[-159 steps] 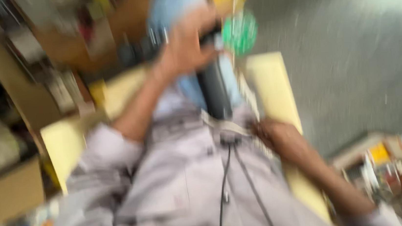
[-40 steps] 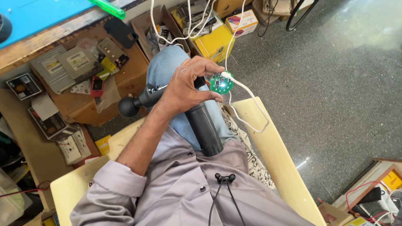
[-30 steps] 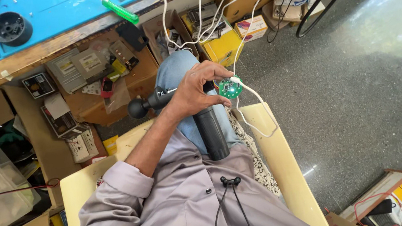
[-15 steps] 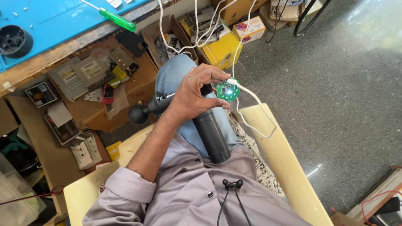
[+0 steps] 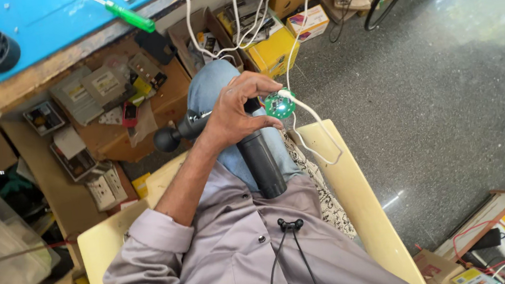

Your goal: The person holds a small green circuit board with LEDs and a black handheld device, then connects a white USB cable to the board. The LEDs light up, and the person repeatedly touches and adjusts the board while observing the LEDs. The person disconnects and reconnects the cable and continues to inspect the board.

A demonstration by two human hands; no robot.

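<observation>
Left hand [image 5: 234,114] curled, thumb and fingertips pinching small round green circuit board [image 5: 278,105] with white wire [image 5: 315,123] attached. Black massage gun [image 5: 253,151] lies on lap just beneath that hand. Right hand out of view.

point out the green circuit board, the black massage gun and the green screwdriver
green circuit board [image 5: 278,104], head view, centre of the round board
black massage gun [image 5: 262,164], head view, middle of its handle
green screwdriver [image 5: 131,18], head view, its green handle

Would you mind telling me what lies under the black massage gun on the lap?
The massage gun rests on a blue-jeaned thigh; the left hand covers its upper body.
</observation>
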